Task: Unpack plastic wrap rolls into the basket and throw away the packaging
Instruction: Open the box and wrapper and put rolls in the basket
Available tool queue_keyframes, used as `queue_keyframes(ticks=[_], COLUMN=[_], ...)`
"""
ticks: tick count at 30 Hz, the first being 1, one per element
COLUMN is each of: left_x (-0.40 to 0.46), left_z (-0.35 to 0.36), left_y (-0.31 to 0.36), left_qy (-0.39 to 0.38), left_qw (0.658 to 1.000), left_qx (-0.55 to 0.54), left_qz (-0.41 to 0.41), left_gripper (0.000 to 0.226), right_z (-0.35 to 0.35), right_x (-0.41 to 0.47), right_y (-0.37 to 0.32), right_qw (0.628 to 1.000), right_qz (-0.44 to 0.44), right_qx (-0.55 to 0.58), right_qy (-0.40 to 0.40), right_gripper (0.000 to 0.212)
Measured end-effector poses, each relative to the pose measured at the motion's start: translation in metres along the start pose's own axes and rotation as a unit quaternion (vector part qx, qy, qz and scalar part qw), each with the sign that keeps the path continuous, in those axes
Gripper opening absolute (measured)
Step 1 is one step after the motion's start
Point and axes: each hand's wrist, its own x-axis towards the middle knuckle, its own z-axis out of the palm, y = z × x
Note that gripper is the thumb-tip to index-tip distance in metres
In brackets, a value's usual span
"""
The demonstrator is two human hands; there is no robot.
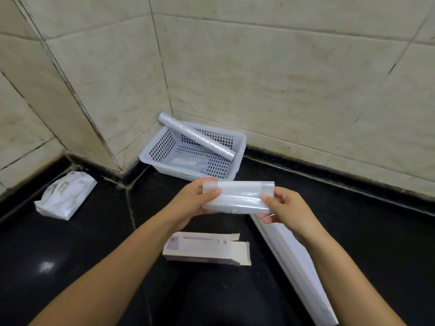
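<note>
Nearest the camera, an opened cardboard box [207,249] lies flat on the black counter [70,255], its end flaps splayed open, well in front of the white perforated basket [162,149] and looking emptied, though its inside is not visible. Off to the right of it, a long white box or sleeve [296,267] runs diagonally toward the lower edge of view; whether anything is left inside it cannot be told. Just above the open box, between it and the basket, both hands are up and working: the left hand [190,203] pinches one end of a wrapped plastic wrap roll [237,196], the right hand [284,208] pinches the other end, the two hands set apart with the roll held level across the gap, thumbs on top. It seems to sit in a clear film sleeve with taped ends, so the step in hand looks like stripping that sleeve or carrying the roll forward. Left of the basket, well apart from it, a crumpled white plastic bag [66,196] rests on the counter by the tiled wall [282,78]. Then the basket itself, tucked into the corner: one unwrapped roll [195,135] already rests slanted across it, one end poking up over the back rim, and a flat packet lies on the basket floor. So at least one roll is in, one is in hand, and no packaging appears binned yet.
</note>
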Motion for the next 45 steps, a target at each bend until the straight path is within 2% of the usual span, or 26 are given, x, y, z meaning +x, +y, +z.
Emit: queue_keyframes(ticks=[3,5,7,8,10,11,13,15,17,19,20,22,24,27,29,32,35,38,42,45], left_x=[0.011,0.02,0.029,0.033,0.043,0.049,0.057,0.071,0.087,0.099,0.103,0.107,0.105,0.108,0.112,0.113,0.111,0.11,0.107,0.101], left_z=[-0.017,-0.035,-0.052,-0.059,-0.071,-0.075,-0.079,-0.095,-0.115,-0.137,-0.147,-0.16,-0.163,-0.161,-0.162,-0.163,-0.162,-0.16,-0.146,-0.107], left_y=[0.013,0.017,0.022,0.024,0.026,0.026,0.024,0.019,0.013,0.006,-0.002,-0.019,-0.036,-0.044,-0.045,-0.046,-0.046,-0.041,-0.031,-0.017], left_qy=[0.046,0.051,0.032,0.013,-0.023,-0.032,-0.033,0.003,0.092,0.172,0.189,0.182,0.184,0.215,0.227,0.229,0.227,0.221,0.206,0.164], left_qw=[0.995,0.988,0.971,0.966,0.961,0.96,0.966,0.977,0.973,0.943,0.916,0.839,0.774,0.745,0.738,0.731,0.732,0.747,0.787,0.804], left_qx=[0.084,0.133,0.215,0.234,0.247,0.247,0.223,0.175,0.17,0.247,0.316,0.474,0.56,0.577,0.581,0.584,0.582,0.578,0.55,0.525], left_qz=[0.031,0.064,0.101,0.111,0.122,0.127,0.127,0.124,0.123,0.144,0.162,0.195,0.229,0.254,0.258,0.269,0.274,0.242,0.187,0.226], left_gripper=[0.02,0.014,0.009,0.007,0.006,0.008,0.012,0.015,0.012,0.008,0.011,0.02,0.032,0.035,0.035,0.033,0.034,0.036,0.023,0.018], right_z=[0.015,0.019,0.027,0.035,0.057,0.067,0.078,0.085,0.087,0.091,0.097,0.114,0.139,0.176,0.192,0.197,0.181,0.152,0.099,0.052], right_x=[0.012,0.024,0.036,0.043,0.064,0.074,0.093,0.122,0.154,0.188,0.204,0.234,0.258,0.275,0.279,0.28,0.277,0.266,0.232,0.191], right_y=[-0.01,-0.02,-0.039,-0.049,-0.062,-0.066,-0.069,-0.074,-0.08,-0.084,-0.086,-0.085,-0.079,-0.057,-0.038,-0.021,-0.021,-0.035,-0.05,-0.049], right_qw=[0.999,0.992,0.964,0.95,0.921,0.909,0.898,0.898,0.898,0.906,0.908,0.906,0.891,0.863,0.848,0.838,0.834,0.856,0.895,0.927], right_qz=[0.032,0.012,-0.069,-0.106,-0.111,-0.099,-0.092,-0.086,-0.072,-0.052,-0.046,-0.056,-0.07,-0.062,-0.054,-0.061,-0.073,-0.07,-0.095,-0.091], right_qx=[-0.002,-0.126,-0.256,-0.294,-0.355,-0.374,-0.385,-0.385,-0.398,-0.396,-0.396,-0.403,-0.429,-0.462,-0.479,-0.502,-0.51,-0.481,-0.421,-0.363], right_qy=[-0.028,-0.007,0.013,-0.012,-0.111,-0.157,-0.192,-0.193,-0.175,-0.141,-0.126,-0.115,-0.13,-0.195,-0.218,-0.206,-0.199,-0.177,-0.113,-0.04], right_gripper=[0.019,0.042,0.072,0.076,0.066,0.051,0.014,0.012,0.012,0.013,0.018,0.02,0.032,0.039,0.033,0.025,0.041,0.055,0.045,0.035])
